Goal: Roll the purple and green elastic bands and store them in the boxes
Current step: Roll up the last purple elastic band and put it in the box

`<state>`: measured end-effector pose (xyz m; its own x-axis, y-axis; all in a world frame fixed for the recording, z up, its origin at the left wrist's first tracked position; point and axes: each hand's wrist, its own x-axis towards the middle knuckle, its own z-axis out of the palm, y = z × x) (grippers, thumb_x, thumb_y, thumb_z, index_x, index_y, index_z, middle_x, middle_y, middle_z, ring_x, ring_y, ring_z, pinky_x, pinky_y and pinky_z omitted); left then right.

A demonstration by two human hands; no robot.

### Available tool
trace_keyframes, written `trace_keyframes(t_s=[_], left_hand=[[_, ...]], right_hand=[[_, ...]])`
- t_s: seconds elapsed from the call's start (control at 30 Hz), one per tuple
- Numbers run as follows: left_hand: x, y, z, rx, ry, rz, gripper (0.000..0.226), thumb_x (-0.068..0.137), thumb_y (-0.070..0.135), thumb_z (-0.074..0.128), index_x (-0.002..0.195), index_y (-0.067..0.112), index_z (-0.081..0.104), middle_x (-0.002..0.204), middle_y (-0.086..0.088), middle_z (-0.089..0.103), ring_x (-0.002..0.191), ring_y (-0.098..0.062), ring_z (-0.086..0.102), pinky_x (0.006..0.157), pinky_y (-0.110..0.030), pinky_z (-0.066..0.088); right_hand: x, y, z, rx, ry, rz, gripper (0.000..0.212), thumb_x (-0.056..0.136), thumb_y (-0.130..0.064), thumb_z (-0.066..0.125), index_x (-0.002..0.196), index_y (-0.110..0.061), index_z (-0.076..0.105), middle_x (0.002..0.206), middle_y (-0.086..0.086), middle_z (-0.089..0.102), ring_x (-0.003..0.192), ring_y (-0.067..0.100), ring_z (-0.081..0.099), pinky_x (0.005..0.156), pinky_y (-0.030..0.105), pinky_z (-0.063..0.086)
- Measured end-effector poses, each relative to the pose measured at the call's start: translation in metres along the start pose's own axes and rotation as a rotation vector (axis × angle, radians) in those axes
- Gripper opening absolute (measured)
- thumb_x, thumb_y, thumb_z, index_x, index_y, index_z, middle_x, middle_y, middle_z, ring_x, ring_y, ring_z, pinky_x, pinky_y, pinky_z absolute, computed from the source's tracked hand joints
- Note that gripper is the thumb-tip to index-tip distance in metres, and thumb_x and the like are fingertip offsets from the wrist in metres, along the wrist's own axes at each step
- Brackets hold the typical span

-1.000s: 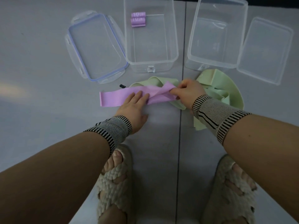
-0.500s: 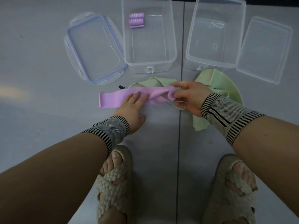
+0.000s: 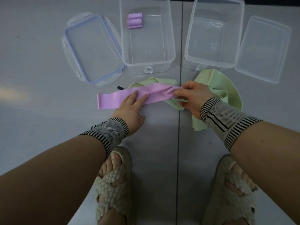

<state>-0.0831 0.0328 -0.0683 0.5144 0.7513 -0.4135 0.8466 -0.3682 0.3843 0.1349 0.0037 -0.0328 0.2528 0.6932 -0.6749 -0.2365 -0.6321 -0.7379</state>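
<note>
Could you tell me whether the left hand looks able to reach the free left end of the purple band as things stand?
Probably yes. The left hand lies flat on the purple band just beside that bare end, and nothing lies over it. The right hand pinches the far end.

Nothing is fixing the kind of place: a plain grey floor (image 3: 40, 88) with a dark seam (image 3: 179, 143) is filling the view, a person's feet in woven rope sandals (image 3: 112, 189) are standing on it, suggesting somewhere indoors.
</note>
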Motion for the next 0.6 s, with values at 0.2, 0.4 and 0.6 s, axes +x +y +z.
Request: trace_keyframes(t_s=[0.2, 0.4, 0.6], left_hand=[[0.0, 0.001, -0.001, 0.009, -0.013, -0.007, 0.079, 0.085, 0.027, 0.059, 0.149, 0.032, 0.012, 0.158, -0.005, 0.005, 0.144, -0.022, 0.011, 0.116, -0.029, 0.013], [0.0, 0.002, -0.002, 0.024, -0.038, -0.012, 0.078, 0.086, 0.027, 0.058, 0.149, 0.031, 0.012, 0.158, -0.007, 0.004, 0.144, -0.024, 0.009, 0.116, -0.029, 0.01], [-0.014, -0.006, -0.006, -0.071, 0.225, -0.016, 0.053, 0.083, 0.012, 0.058, 0.135, 0.018, 0.048, 0.146, -0.01, 0.037, 0.136, -0.03, 0.029, 0.113, -0.032, 0.019]], right_hand=[[-0.005, -0.004, 0.003, -0.193, 0.118, -0.173, 0.024, 0.079, 0.002, 0.062, 0.066, -0.014, 0.05, 0.066, 0.004, 0.054, 0.063, 0.019, 0.054, 0.059, 0.03, 0.044], [-0.007, 0.0, 0.011, -1.108, 0.357, -0.38, 0.02, 0.088, -0.024, 0.055, 0.101, -0.009, 0.051, 0.107, 0.012, 0.05, 0.09, 0.029, 0.054, 0.076, 0.037, 0.044], [-0.022, 0.018, 0.026, -1.146, 0.197, -0.484, 0.048, 0.079, -0.023, 0.061, 0.124, -0.013, 0.047, 0.128, 0.009, 0.042, 0.114, 0.028, 0.045, 0.101, 0.035, 0.036]])
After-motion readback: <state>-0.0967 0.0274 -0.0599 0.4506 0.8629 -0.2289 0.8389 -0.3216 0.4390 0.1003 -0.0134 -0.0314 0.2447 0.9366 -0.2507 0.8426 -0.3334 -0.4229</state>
